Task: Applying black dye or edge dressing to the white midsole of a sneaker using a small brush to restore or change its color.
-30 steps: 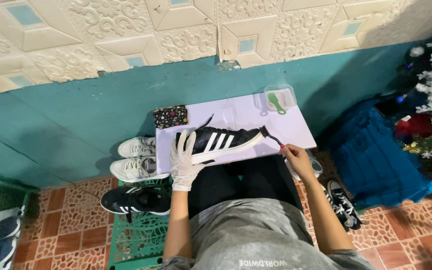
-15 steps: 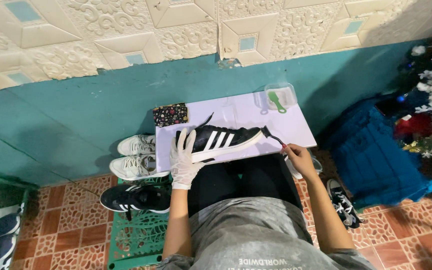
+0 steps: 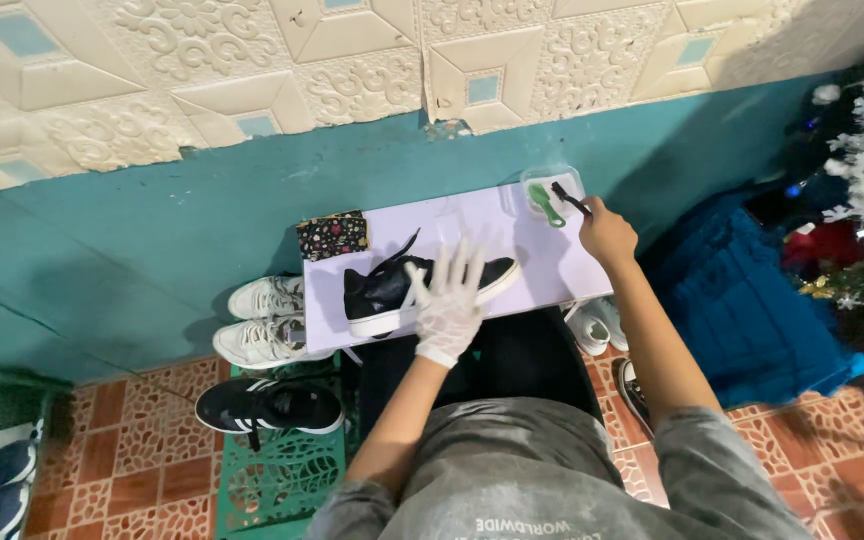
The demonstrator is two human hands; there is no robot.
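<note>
Seemingly gloved left hand [image 3: 447,300] splayed on shoe [image 3: 392,290], right hand [image 3: 607,232] outstretched

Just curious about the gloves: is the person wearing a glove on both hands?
No, only the left hand, spread over the black shoe, wears a white glove; the right hand is bare.

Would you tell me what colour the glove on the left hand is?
White; the glove on the left hand shows best in the head view.

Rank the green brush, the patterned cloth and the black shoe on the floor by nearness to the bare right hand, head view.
From the right hand:
1. Green brush, just left of it, in the clear container.
2. Patterned cloth, at the board's far left corner.
3. Black shoe on the floor, lower left.
</note>
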